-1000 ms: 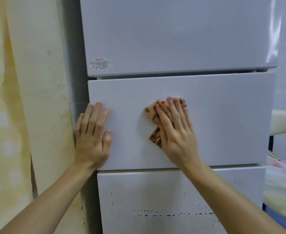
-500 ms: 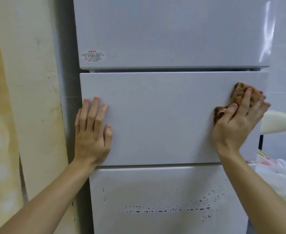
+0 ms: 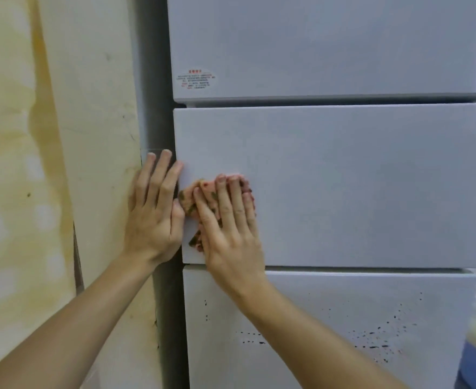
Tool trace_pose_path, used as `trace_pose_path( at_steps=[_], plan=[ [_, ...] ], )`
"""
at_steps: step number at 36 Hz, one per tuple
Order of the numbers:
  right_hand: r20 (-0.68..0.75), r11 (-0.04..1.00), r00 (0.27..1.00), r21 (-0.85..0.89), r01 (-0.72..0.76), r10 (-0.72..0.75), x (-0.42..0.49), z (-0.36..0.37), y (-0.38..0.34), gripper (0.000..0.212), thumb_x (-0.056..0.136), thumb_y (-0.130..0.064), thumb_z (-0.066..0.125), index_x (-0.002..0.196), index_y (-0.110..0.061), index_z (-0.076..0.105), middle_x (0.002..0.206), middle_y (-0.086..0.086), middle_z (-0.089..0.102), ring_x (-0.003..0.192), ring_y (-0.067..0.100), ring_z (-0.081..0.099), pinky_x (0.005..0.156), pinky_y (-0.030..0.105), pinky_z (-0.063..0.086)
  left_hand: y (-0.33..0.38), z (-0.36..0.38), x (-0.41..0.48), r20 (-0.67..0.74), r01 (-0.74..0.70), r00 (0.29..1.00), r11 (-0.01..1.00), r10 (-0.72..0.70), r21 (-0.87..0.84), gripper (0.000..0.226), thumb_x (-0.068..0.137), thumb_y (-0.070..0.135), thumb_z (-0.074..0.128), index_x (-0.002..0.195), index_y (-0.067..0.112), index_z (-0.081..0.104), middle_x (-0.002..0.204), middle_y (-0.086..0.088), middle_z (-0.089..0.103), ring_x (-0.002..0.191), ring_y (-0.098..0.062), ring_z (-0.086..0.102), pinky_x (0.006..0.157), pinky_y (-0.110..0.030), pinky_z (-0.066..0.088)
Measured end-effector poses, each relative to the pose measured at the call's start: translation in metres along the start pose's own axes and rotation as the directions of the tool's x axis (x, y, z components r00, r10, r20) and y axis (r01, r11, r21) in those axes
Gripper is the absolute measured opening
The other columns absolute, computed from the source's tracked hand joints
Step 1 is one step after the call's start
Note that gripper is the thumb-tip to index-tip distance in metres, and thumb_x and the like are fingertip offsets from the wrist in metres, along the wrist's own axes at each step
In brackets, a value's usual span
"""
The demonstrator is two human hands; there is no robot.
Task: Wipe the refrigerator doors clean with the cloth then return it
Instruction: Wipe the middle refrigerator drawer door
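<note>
The right hand (image 3: 231, 228) presses a crumpled pink-and-brown patterned cloth (image 3: 194, 200) flat against the middle refrigerator door (image 3: 357, 186), near that door's left edge. Its fingers lie straight and close together over the cloth, whose folds show past the fingertips and beside the thumb. The left hand (image 3: 155, 214) rests flat at the door's left edge, fingers straight and slightly spread, reaching over the grey side of the refrigerator; its thumb touches the cloth or sits just beside it. Above is the upper door (image 3: 329, 46) with a small red-printed label (image 3: 196, 79). Below, the lower door (image 3: 329, 327) carries scattered dark specks. A yellowish stained wall (image 3: 48, 164) stands to the left.
</note>
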State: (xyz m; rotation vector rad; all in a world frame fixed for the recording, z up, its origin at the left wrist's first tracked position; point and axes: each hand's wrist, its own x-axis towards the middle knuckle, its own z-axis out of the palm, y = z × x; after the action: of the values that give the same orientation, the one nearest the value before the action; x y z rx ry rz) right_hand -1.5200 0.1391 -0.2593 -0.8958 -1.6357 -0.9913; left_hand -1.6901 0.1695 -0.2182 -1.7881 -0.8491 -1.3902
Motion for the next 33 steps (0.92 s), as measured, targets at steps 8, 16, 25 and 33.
trace_pose_path(
  at_steps=[8,16,25,33],
  plan=[
    [0.107,0.981,0.978,-0.047,0.188,-0.182,-0.009,-0.004,0.001,0.067,0.106,-0.025,0.057,0.165,-0.015,0.027,0.172,0.017,0.016,0.161,0.035,0.010,0.132,0.049,0.009,-0.025,0.007,-0.030,0.036,0.107,0.993,0.981,-0.115,0.160,0.065,0.106,0.029,0.034,0.168,0.018,0.015,0.177,-0.010,0.007,0.163,-0.034,0.002,0.128,-0.064,0.003],
    [0.076,0.979,0.977,-0.023,0.202,-0.200,-0.024,-0.025,0.041,0.054,0.111,-0.024,0.043,0.163,-0.016,0.034,0.171,0.016,0.022,0.161,0.034,0.015,0.131,0.051,0.019,-0.001,0.011,-0.035,0.031,0.141,0.989,0.985,-0.144,0.105,0.065,0.106,0.036,0.032,0.168,0.023,0.016,0.176,-0.010,0.006,0.163,-0.033,0.002,0.125,-0.070,-0.001],
    [0.000,0.989,1.000,-0.148,0.011,-0.011,-0.078,-0.099,0.166,0.055,0.110,-0.025,0.052,0.162,-0.017,0.036,0.170,0.019,0.026,0.159,0.038,0.020,0.129,0.056,0.019,0.057,0.030,-0.034,0.015,0.071,0.997,0.985,-0.074,0.154,0.064,0.105,0.047,0.035,0.164,0.022,0.027,0.173,-0.011,0.016,0.162,-0.033,0.010,0.122,-0.075,0.004],
    [-0.157,0.906,0.908,-0.109,-0.408,0.389,-0.109,-0.148,0.243,0.055,0.111,-0.031,0.038,0.162,-0.010,0.034,0.171,0.023,0.020,0.160,0.042,0.012,0.129,0.059,0.015,0.085,0.043,-0.025,-0.029,0.056,0.998,0.978,-0.052,0.200,0.060,0.106,0.040,0.035,0.163,0.022,0.033,0.172,-0.011,0.023,0.160,-0.031,0.017,0.123,-0.070,0.011]
  ],
)
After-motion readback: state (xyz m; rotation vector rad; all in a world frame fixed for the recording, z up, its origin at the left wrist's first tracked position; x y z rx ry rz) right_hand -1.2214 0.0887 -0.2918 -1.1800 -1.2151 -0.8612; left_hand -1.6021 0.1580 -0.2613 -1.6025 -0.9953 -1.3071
